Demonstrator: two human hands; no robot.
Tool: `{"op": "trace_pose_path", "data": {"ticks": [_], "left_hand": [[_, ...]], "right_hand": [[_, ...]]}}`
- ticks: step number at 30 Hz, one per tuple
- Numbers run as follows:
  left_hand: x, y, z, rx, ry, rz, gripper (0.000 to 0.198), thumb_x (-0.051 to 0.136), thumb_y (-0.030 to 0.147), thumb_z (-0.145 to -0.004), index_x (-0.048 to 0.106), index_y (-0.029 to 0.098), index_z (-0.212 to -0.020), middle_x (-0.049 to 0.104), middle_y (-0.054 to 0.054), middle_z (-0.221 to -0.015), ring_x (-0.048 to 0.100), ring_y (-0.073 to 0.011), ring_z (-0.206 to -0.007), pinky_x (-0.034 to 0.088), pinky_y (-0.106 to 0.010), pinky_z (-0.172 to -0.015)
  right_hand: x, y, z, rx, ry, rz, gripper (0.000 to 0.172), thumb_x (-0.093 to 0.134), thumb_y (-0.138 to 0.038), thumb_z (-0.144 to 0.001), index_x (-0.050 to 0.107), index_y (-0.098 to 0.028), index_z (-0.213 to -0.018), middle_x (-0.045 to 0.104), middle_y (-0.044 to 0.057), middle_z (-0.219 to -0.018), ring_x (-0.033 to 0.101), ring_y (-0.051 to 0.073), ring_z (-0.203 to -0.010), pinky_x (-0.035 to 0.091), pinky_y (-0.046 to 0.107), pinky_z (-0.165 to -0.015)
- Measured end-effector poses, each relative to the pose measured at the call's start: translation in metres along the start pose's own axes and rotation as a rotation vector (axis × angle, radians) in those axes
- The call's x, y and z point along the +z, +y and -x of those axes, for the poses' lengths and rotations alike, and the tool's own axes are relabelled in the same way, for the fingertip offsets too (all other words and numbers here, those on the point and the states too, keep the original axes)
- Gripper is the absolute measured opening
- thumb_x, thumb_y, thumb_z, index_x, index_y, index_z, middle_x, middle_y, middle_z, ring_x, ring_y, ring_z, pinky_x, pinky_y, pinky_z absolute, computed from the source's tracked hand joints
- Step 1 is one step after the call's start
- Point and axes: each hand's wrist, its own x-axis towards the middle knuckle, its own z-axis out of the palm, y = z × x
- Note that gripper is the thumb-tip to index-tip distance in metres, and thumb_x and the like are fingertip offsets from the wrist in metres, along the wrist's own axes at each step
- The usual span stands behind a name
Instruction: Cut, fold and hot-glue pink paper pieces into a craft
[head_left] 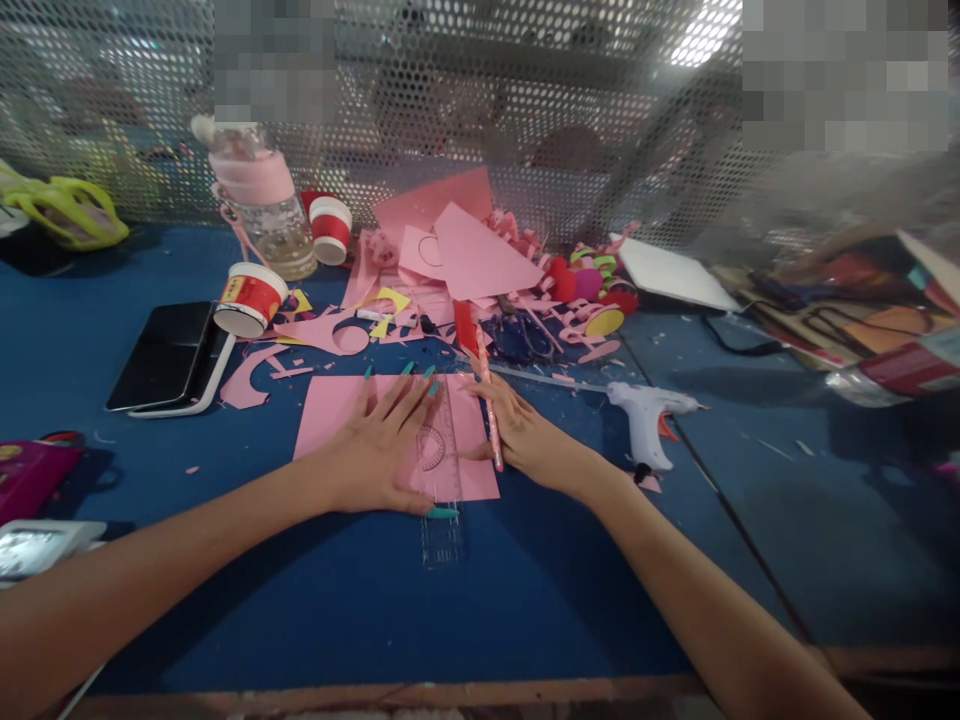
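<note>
A sheet of pink paper (324, 420) lies on the blue table in front of me. My left hand (367, 450) rests flat on it with fingers spread. Under its fingertips and thumb runs a clear plastic ruler (442, 535) with a protractor shape in it, set lengthwise and reaching past the paper's near edge. At the right side of the sheet, my right hand (521, 430) is closed around a pink patterned pen (492, 425), held between thumb and fingers. Which end of the pen is the tip I cannot make out.
Pink paper scraps (330, 330) and blue-handled scissors (525, 335) lie beyond the sheet. A white glue gun (645, 415) is to the right. On the left are a black phone (165, 355), paper cups (251, 300) and a bottle (262, 200). A perforated metal panel (540, 100) stands behind.
</note>
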Motion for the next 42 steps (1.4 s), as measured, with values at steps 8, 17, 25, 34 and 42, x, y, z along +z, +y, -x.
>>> {"op": "trace_pose_path", "data": {"ticks": [8,17,25,34,42], "left_hand": [[0.0042,-0.002,-0.0003,0.009,0.029,-0.009,0.114,0.032,0.084,-0.065,-0.006,0.013,-0.145,0.004,-0.018,-0.152,0.001,-0.0388,-0.138,-0.005,-0.063,-0.103],[0.0044,-0.0019,-0.001,-0.002,0.022,-0.013,0.114,0.032,0.084,-0.064,-0.002,0.011,-0.145,0.004,-0.019,-0.151,0.0,-0.038,-0.138,-0.005,-0.062,-0.103],[-0.001,0.0005,-0.0009,-0.018,-0.03,-0.003,0.117,0.033,0.085,-0.063,-0.002,0.01,-0.145,0.004,-0.019,-0.151,-0.001,-0.0377,-0.138,-0.005,-0.063,-0.103],[0.0,-0.0005,0.0002,-0.007,0.003,0.009,0.114,0.033,0.084,-0.064,-0.003,0.012,-0.145,0.004,-0.018,-0.151,0.001,-0.0377,-0.138,-0.006,-0.061,-0.104],[0.001,-0.0015,0.0002,-0.013,-0.015,0.0,0.114,0.03,0.085,-0.064,-0.004,0.012,-0.145,0.002,-0.017,-0.152,0.0,-0.0373,-0.138,-0.006,-0.06,-0.105]], "right_hand": [[0.0009,0.0005,-0.0002,0.0,0.016,-0.019,0.068,0.058,-0.039,-0.082,0.019,-0.023,-0.135,0.027,0.016,-0.145,0.017,0.025,-0.139,0.027,0.049,-0.11],[0.0008,0.0006,-0.0002,0.008,0.013,-0.025,0.068,0.059,-0.038,-0.082,0.019,-0.024,-0.135,0.025,0.016,-0.146,0.019,0.027,-0.138,0.027,0.051,-0.11],[0.0004,-0.0003,-0.0004,0.027,0.001,-0.023,0.066,0.059,-0.04,-0.081,0.021,-0.023,-0.131,0.025,0.017,-0.145,0.018,0.027,-0.138,0.028,0.05,-0.11],[0.0022,0.0019,-0.0002,0.036,0.008,-0.042,0.063,0.057,-0.042,-0.082,0.022,-0.024,-0.131,0.024,0.014,-0.147,0.02,0.027,-0.138,0.027,0.049,-0.11],[-0.0003,-0.0013,-0.0007,0.055,-0.01,-0.043,0.06,0.056,-0.04,-0.083,0.023,-0.022,-0.131,0.017,0.015,-0.15,0.017,0.027,-0.139,0.026,0.046,-0.111]]}}
